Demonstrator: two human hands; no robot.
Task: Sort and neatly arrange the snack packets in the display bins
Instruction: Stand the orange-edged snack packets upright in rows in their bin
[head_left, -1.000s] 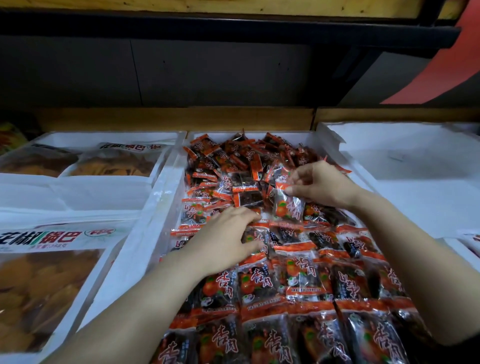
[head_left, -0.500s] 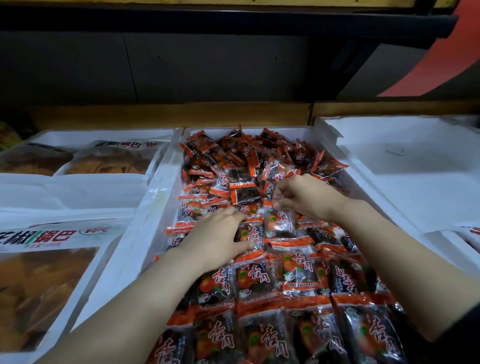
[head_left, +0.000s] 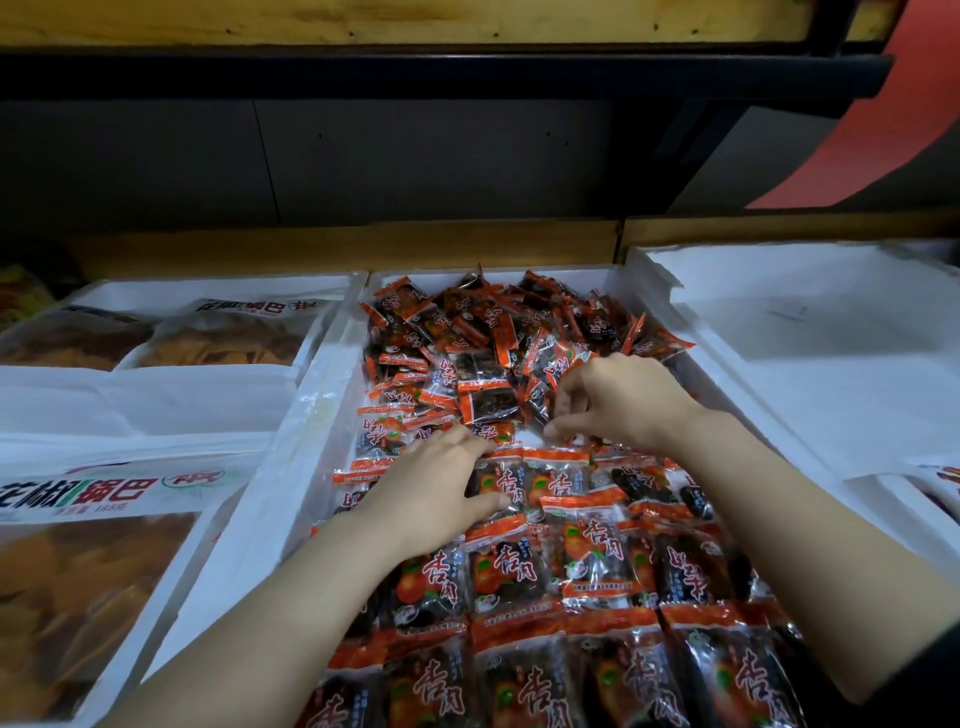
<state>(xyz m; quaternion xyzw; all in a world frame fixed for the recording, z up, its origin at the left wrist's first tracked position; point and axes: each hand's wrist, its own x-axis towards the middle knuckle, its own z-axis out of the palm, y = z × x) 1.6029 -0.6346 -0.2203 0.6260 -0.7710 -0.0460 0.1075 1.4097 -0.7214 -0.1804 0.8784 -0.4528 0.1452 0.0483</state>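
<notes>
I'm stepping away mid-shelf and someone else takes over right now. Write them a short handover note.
Left hand: open, lying flat on the neat rows.
Right hand: fingers curled at the edge of the loose pile; I cannot tell whether it pinches a packet.
Both lots are in the middle bin: rows in the near half, pile at the far end.
Done: near rows laid label up.
Left: lay the far pile into rows.

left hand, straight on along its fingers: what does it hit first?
Probably the loose snack packets just beyond the left hand, at the jumbled pile's near edge; the right hand lies close behind them. Depth is unclear from one view.
</notes>
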